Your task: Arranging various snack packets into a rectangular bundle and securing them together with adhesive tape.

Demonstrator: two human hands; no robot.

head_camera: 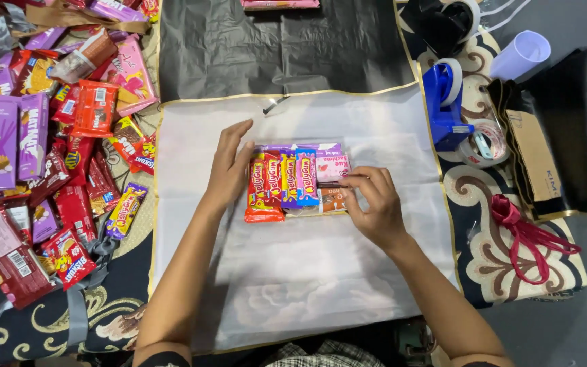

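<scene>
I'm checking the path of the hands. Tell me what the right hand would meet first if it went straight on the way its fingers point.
The right hand points left, fingertips already on the pink packet in the snack packet cluster. Going on, it would probably push into the blue candy packet first.

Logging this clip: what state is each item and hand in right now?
Snack packets: sealed, grouped flat on the white sheet.
Left hand: open, flat against the group's left edge.
Right hand: fingers bent, touching the right edge.
Loose snack pile: scattered, sealed.
Blue tape dispenser: upright, loaded.
Red ribbon: bunched, loose.
Lilac cup: lying on its side.
</scene>
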